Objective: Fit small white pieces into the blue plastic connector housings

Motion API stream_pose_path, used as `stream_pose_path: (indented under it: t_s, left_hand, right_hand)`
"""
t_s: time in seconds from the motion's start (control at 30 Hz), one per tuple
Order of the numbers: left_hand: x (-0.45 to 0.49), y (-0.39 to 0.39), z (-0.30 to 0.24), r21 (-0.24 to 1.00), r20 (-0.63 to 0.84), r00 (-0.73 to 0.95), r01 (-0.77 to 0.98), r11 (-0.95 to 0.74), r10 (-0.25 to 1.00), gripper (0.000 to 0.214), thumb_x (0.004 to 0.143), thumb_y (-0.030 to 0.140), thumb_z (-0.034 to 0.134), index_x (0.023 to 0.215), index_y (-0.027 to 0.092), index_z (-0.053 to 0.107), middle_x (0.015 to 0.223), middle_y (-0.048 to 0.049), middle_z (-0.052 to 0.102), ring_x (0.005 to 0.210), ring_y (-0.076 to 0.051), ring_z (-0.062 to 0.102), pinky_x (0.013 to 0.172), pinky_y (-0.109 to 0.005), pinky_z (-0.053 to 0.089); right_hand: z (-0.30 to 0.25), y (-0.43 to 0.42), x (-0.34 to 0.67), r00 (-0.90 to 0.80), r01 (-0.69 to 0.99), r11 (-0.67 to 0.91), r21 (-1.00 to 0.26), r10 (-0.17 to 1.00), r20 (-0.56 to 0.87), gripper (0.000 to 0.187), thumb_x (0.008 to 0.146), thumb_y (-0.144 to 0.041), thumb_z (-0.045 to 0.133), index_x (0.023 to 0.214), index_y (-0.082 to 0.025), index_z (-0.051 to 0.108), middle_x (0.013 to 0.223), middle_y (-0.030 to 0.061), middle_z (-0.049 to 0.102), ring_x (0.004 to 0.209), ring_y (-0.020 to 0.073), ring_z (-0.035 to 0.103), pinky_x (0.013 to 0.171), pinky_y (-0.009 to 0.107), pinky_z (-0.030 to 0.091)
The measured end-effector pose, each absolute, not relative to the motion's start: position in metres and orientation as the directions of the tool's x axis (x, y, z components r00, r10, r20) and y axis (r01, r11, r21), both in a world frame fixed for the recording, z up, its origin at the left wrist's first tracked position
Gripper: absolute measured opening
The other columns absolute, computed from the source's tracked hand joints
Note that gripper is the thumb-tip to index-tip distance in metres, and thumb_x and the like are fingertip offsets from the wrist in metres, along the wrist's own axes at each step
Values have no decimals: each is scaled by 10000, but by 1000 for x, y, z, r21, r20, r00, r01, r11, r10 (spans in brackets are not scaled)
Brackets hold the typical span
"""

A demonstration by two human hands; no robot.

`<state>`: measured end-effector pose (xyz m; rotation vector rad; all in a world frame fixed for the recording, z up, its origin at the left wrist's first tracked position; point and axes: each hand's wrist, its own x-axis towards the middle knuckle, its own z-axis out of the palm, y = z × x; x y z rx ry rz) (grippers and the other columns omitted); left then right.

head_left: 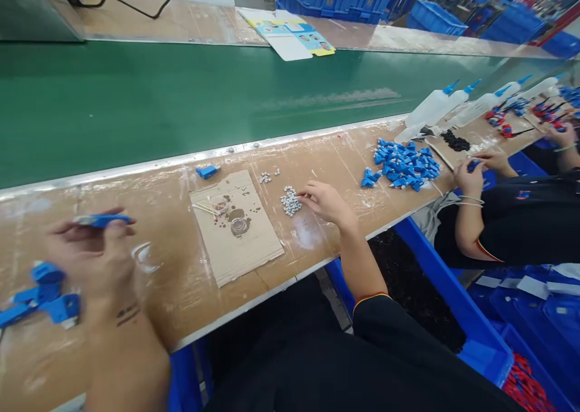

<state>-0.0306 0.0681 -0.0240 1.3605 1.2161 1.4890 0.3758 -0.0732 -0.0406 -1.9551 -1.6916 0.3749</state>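
My left hand (pixel 93 252) is blurred at the lower left of the wooden bench and pinches a small blue plastic part (pixel 102 220) between thumb and fingers. Several more blue parts (pixel 43 294) lie beside it at the left edge. My right hand (pixel 326 202) reaches out to a little heap of small silver pieces (pixel 290 201), fingers curled with the tips at the heap; whether it holds a piece is hidden. Between my hands lies a cardboard sheet (pixel 235 234) with dark stains and a small clear dish (pixel 239 226).
A green conveyor belt (pixel 181 98) runs behind the bench. A pile of blue parts (pixel 403 165) lies to the right, with white squeeze bottles (pixel 430 107) beyond. A co-worker's hands (pixel 469 176) work at the right. Blue crates (pixel 453 315) stand below the bench.
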Motion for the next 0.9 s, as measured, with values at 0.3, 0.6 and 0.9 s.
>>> stream_pose_path:
  t_s: [0.3,0.6,0.9]
  left_hand:
    - [7,31,-36,961,194,112,-222,-166,975,517,641,420,1028,955,252,653,822,43,781,755,-175,701,611,-284,529]
    - [33,2,-26,865,91,450,-477,153,888,450,820,534,894,906,216,587,786,-4,595,644,-136,579,593,-284,509]
    - [45,-7,-27,915,40,450,-375,148,892,517,795,605,892,904,193,600,655,44,565,543,-95,524,549,-240,444]
  right_hand:
    - [-38,-61,376,198,888,-188,-419,980,-20,135,869,-126,753,836,-236,823,891,62,791,875,219,698,814,329,517]
    - [5,-50,311,17,587,329,-739,908,418,128,1008,-276,654,1015,-237,775,947,35,811,858,171,749,786,334,616]
    - [-5,-30,226,-140,308,512,-802,858,494,58,950,-304,785,989,-276,817,891,21,826,747,158,736,672,319,624]
